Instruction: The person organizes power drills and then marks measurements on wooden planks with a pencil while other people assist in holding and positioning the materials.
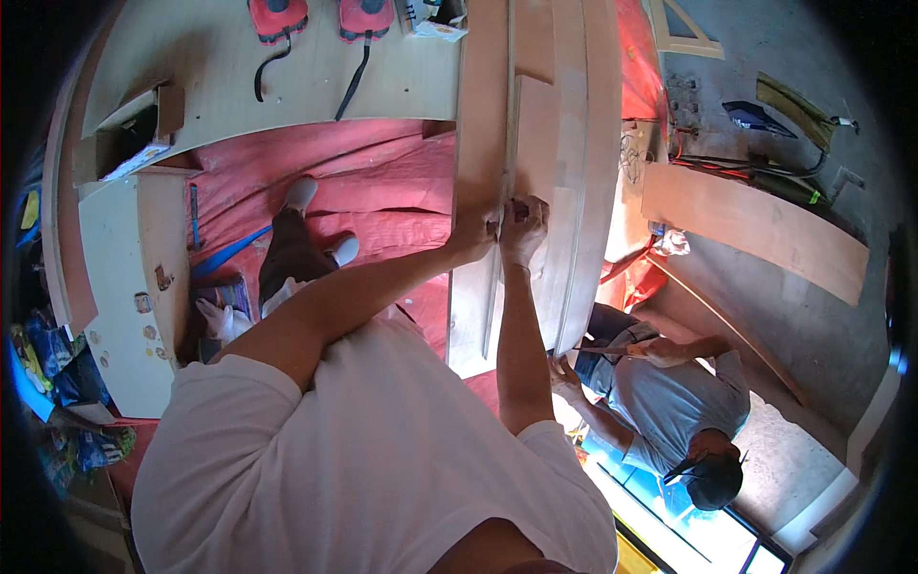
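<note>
Long reddish-brown boards (591, 115) lie lengthwise side by side on a pale surface in front of me, with a shorter strip (535, 124) on top. My left hand (475, 235) rests on the boards, its fingers curled in. Right beside it, my right hand (524, 230) is closed like a fist over a board edge. Something small and dark shows at the fingers of each hand, too hidden to name. Both hands are close together, nearly touching.
At right a co-worker (674, 392) holds a thin, long tool (601, 351) by the boards' near end. Two red devices with black straps (277, 17) stand on the far worktop (316, 81). An open cardboard box (143, 129) sits left. Red sheeting (402, 182) covers the floor.
</note>
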`<move>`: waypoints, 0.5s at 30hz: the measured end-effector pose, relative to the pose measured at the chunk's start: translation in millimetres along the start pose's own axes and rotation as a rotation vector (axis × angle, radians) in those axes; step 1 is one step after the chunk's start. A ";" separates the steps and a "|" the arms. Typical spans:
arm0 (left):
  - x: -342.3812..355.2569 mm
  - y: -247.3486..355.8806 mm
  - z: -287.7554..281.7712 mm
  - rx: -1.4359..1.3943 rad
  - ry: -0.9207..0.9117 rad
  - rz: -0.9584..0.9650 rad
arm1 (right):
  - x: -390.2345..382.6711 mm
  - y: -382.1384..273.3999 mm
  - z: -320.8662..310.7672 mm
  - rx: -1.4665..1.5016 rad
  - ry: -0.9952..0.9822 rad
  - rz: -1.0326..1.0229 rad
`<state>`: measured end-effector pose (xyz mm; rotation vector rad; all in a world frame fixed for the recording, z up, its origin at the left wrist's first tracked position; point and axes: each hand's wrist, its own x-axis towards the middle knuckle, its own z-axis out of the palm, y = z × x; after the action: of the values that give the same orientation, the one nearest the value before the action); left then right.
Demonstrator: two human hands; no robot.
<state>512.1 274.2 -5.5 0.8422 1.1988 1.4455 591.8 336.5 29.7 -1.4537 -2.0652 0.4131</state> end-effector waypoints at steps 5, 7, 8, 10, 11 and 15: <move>-11.1 -10.1 -12.1 0.029 -0.167 -0.280 | -9.6 9.3 7.0 -0.065 0.097 -0.143; -21.0 -1.8 -22.5 0.036 -0.177 -0.304 | -10.3 11.9 5.8 -0.077 0.114 -0.168; -26.9 -0.8 -26.8 0.044 -0.185 -0.318 | -11.3 12.5 6.3 -0.078 0.107 -0.164; -37.7 3.8 -35.4 -0.038 -0.170 -0.331 | -13.9 13.3 6.0 -0.039 0.101 -0.077; -40.6 12.2 -43.9 -0.022 -0.218 -0.380 | -14.3 10.0 6.5 -0.039 0.093 -0.071; -64.6 -0.9 -67.1 -0.187 -0.252 -0.445 | -11.2 0.5 7.0 -0.047 0.110 -0.057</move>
<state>463.8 195.4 -17.6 0.5638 0.9671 1.0342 590.6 326.8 20.8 -1.4085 -2.0358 0.2573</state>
